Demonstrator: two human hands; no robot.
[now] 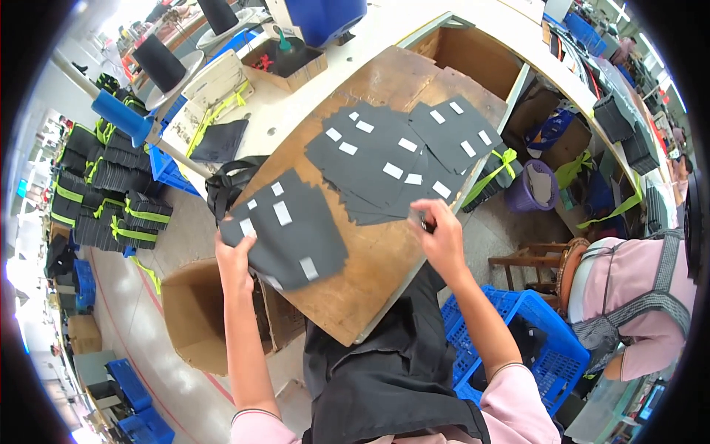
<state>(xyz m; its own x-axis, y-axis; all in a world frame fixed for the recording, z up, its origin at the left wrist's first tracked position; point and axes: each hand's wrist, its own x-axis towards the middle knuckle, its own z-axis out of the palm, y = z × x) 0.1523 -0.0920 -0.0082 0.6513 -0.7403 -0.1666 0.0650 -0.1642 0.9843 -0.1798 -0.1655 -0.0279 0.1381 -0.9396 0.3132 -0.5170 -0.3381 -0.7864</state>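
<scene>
Perhaps because one grey panel point(299, 237) overhangs the bench's point(377, 270) left edge, your left hand point(234, 260) pinches it; right hand point(439, 231) half-curled, contents unclear

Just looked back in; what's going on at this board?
The person's left hand holds a dark panel with white patches over the brown board. The right hand is at the near edge of overlapping dark pieces bearing similar patches; whether it grips anything is unclear.
</scene>
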